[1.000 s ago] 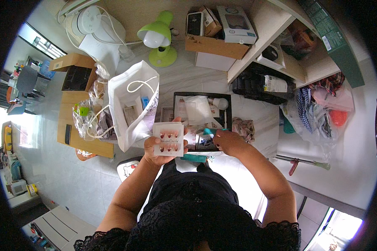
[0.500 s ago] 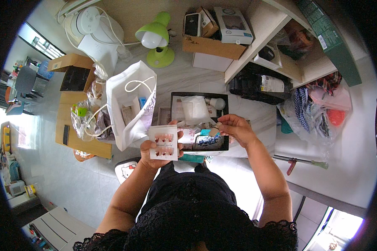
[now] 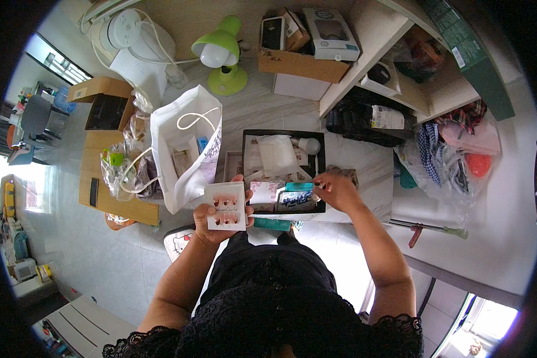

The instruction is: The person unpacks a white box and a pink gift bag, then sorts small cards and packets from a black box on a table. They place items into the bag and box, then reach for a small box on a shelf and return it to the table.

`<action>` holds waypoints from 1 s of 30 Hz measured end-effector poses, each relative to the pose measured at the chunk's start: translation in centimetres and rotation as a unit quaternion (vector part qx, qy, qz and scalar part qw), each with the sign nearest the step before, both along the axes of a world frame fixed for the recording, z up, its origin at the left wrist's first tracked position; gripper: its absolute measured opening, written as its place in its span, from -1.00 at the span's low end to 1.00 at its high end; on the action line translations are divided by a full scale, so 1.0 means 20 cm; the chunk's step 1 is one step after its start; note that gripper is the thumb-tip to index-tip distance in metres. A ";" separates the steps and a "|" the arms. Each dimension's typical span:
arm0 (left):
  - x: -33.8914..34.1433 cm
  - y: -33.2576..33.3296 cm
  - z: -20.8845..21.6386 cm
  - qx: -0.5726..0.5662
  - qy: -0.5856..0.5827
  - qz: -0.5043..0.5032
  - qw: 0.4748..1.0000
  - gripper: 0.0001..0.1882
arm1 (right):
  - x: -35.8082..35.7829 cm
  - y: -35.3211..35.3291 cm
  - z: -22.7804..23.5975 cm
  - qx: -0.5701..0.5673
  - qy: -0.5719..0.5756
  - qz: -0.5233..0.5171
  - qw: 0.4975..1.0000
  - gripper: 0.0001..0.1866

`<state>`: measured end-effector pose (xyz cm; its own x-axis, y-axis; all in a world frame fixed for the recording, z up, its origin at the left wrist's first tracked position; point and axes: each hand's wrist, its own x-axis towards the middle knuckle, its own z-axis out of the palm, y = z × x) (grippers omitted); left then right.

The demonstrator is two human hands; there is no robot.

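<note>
Nail card (image 3: pixel 225 206) in left hand (image 3: pixel 210 231), right hand (image 3: pixel 338 192) apart.

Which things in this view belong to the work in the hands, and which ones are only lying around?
Belonging, judging by the hands: card with nail-shaped pieces, held in the left hand; open black box, beside the right hand; turquoise item inside it.

Apparently just lying around: green lamp; white paper bag; black package.

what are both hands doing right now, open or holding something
Left hand: closed, holding a white card of press-on nails.
Right hand: partly curled by the black box's right side; whether it grips anything cannot be told.
</note>
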<state>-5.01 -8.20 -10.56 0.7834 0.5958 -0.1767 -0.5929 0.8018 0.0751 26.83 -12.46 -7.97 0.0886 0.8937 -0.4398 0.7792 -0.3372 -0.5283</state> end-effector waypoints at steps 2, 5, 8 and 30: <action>0.00 0.00 0.01 0.003 -0.005 -0.003 1.000 -0.05 | 0.01 0.02 0.05 0.028 0.062 -0.027 0.997 -0.63; 0.00 0.01 0.01 0.006 -0.009 -0.003 1.000 -0.05 | 0.06 0.04 -0.02 0.062 0.227 -0.117 0.965 -0.67; 0.00 0.00 0.00 0.006 -0.011 0.003 1.000 -0.06 | 0.02 0.08 0.05 0.006 0.335 -0.234 0.913 -0.71; 0.09 0.02 0.11 0.041 -0.077 -0.028 0.996 -0.08 | 0.01 0.00 -0.30 -0.078 -0.106 0.179 0.975 -0.68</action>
<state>-3.15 -7.84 -8.33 0.8304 0.5572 -0.0042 -0.5563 0.8293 0.0525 26.97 -12.41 -13.89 -0.1129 0.8083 -0.5778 0.9479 -0.0867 -0.3065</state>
